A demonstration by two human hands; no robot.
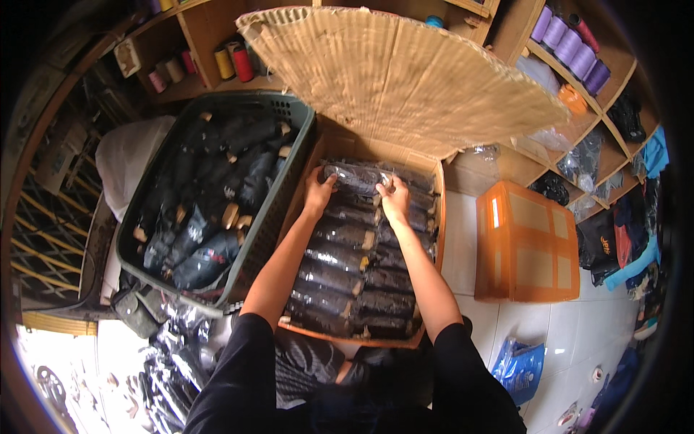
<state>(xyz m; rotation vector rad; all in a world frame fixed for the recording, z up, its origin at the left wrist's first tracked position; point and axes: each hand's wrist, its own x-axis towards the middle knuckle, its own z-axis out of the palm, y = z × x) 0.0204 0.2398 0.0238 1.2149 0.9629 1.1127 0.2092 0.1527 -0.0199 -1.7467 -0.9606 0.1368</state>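
At the far end of an open cardboard box point(441, 189), my left hand point(319, 192) and my right hand point(394, 200) grip the two ends of a dark roll in clear plastic point(357, 176). The fingers curl down at each end, with the thumbs on top. Nearer to me, two columns of similar plastic-wrapped dark rolls point(335, 233) fill the box, some with small tan tags. What the rolls are made of cannot be told. The large cardboard flap point(405, 79) stands raised behind my hands.
Left of the box, a dark green plastic basket point(293, 163) holds several black bundles. A closed orange-brown carton point(506, 242) stands at right on the tiled floor, near a blue package point(520, 370). Shelves carry thread cones point(567, 47). Plastic-wrapped dark items point(170, 380) lie at lower left.
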